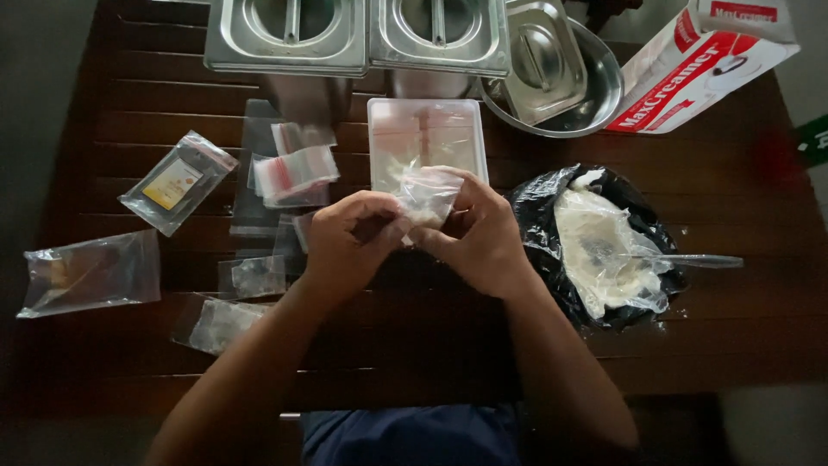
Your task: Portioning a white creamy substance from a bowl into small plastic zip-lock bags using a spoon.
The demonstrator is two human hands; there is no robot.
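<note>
The small clear plastic zip bag, with a little white powder inside, is sitting between the two hands, above the middle of the dark brown slatted wooden table. The left hand is pinching its left edge and the right hand is pinching its right edge, so the fingers of both hands are closed on the thin film.

The bag is looking very light, soft and limp, and the film is probably slippery. I think it is bending and spilling easily if it is held by the belly, so the best place to hold is the stiffer strip at the mouth, with the fingertips on both sides.

Just behind the hands, a shallow clear plastic tray is lying. To the right, a black bag lined with clear film is holding white powder and a spoon. To the left, more empty zip bags are lying scattered.
</note>
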